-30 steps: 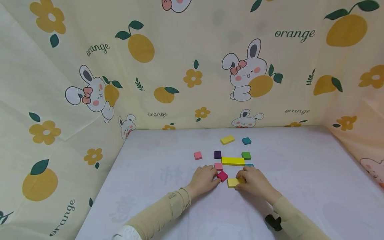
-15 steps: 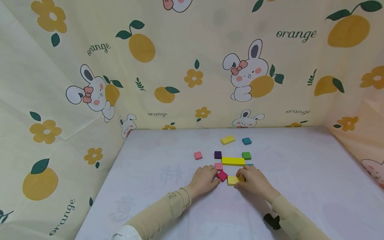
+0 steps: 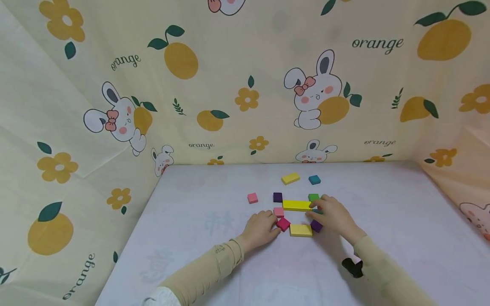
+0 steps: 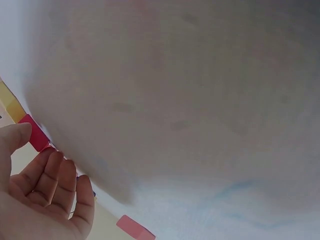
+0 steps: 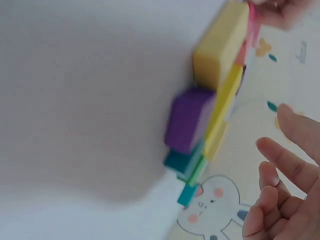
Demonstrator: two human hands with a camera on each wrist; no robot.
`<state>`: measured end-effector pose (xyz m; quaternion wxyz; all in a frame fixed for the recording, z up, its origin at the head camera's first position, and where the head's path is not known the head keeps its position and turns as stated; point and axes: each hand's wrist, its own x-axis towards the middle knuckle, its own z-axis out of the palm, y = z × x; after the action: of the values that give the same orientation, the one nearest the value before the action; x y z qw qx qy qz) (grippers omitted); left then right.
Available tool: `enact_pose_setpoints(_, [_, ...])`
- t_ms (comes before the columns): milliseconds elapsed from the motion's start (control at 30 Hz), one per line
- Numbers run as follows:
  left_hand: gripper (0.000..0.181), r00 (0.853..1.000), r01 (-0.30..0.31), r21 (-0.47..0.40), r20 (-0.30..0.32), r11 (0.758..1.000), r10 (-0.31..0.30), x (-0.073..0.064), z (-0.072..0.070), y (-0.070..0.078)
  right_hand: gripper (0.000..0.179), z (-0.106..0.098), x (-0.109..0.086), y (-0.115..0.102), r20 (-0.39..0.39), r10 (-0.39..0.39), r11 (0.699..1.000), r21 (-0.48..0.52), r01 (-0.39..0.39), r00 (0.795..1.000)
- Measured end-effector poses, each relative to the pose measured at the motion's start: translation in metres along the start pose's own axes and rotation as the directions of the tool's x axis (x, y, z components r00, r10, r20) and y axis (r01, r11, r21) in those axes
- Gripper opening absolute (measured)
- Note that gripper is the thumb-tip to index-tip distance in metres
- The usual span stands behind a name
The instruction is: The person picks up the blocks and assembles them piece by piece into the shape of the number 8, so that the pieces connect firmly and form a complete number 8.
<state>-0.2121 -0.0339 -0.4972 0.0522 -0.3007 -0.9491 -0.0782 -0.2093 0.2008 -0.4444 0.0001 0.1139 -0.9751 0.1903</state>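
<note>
In the head view my left hand rests on the table, its thumb and fingers pinching a crimson block. The left wrist view shows the thumb on one side of that block and fingertips at the other. A pale yellow block lies to the right of it, with a tilted purple block at its right end. My right hand hovers over a partly hidden teal block, fingers apart and holding nothing. A long bright yellow block lies beyond, between a pink block and the teal one.
Behind the long block sit a dark purple block and a green block. Farther back are a yellow block and a blue block. Another pink block lies off to the left. A patterned cloth rises behind the table.
My right hand has let go of the pale yellow block and moved up and right, uncovering the purple block. That yellow block shifted slightly away from me earlier. My left hand stays put.
</note>
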Motion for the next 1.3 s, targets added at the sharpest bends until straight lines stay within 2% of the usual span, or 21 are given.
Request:
enact_pose_setpoints(367, [0.020,1.000,0.004,0.006,0.005,1.000,-0.004,0.001,0.003,-0.005,0.032,-0.021,0.047,0.026,-0.003,0.077,0.995,0.060,-0.077,0.997])
enact_pose_setpoints(633, [0.021,1.000,0.011,-0.003,0.029,1.000,-0.011,0.001,0.001,-0.005,0.033,-0.020,0.072,0.049,0.021,0.158,0.979,0.129,-0.159,0.987])
enact_pose_setpoints(833, [0.022,0.999,0.019,-0.011,0.044,1.000,-0.018,-0.001,0.000,-0.003,0.033,-0.012,0.080,0.055,-0.008,0.175,0.975,0.138,-0.173,0.984])
enact_pose_setpoints(967, [0.023,0.999,0.021,-0.009,0.049,1.000,-0.021,-0.003,-0.001,-0.003,0.033,-0.001,0.083,0.058,-0.038,0.163,0.983,0.096,-0.159,0.986])
enact_pose_setpoints(1067, [0.023,0.999,0.024,-0.006,0.046,1.000,-0.024,-0.002,0.000,-0.003,0.034,0.007,0.085,0.059,-0.054,0.147,0.989,0.019,-0.146,0.988])
enact_pose_setpoints(1200, [0.022,0.999,0.020,-0.004,0.039,1.000,-0.020,-0.001,0.001,-0.003,0.038,0.015,0.087,0.059,-0.021,0.158,0.983,-0.086,-0.160,0.987])
enact_pose_setpoints(1300, [0.022,0.999,0.019,-0.003,0.046,1.000,-0.019,0.000,0.003,-0.002,0.041,0.018,0.087,0.060,0.024,0.188,0.976,-0.120,-0.184,0.982])
